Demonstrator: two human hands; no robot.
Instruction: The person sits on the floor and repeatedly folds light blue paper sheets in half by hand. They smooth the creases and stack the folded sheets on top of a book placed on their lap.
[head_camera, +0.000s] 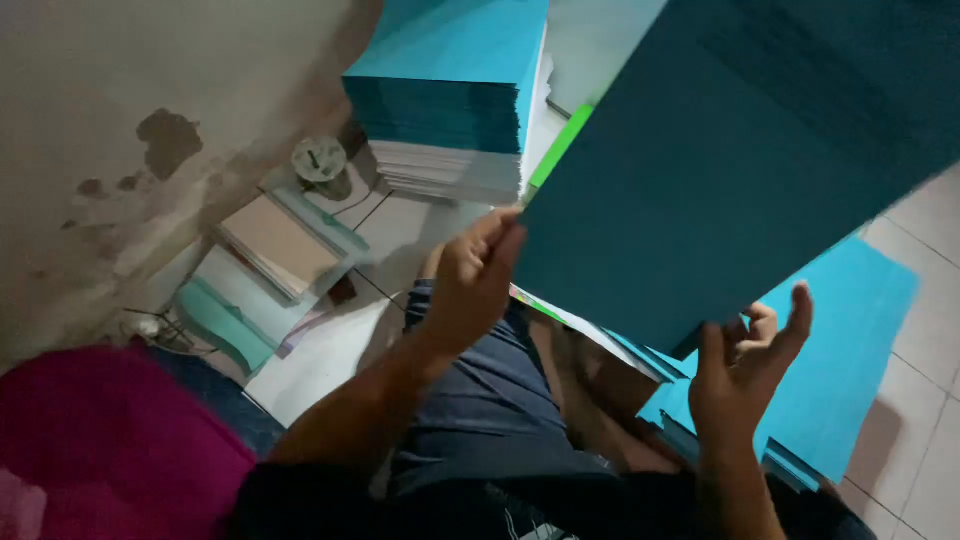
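Sheet: large teal card, raised above the lap; likely light, semi-stiff and bendy, best gripped at the edges.
Stack: behind on the floor.
Left hand: fingers pinch the sheet's left corner.
Right hand: fingers half-open under the bottom edge; grip unclear.

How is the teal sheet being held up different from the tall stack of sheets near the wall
The held sheet is lifted and tilted between the left hand and right hand; the tall stack rests flat on the floor. The sheet looks darker; the stack's top is brighter, with white layers below. Both are teal.
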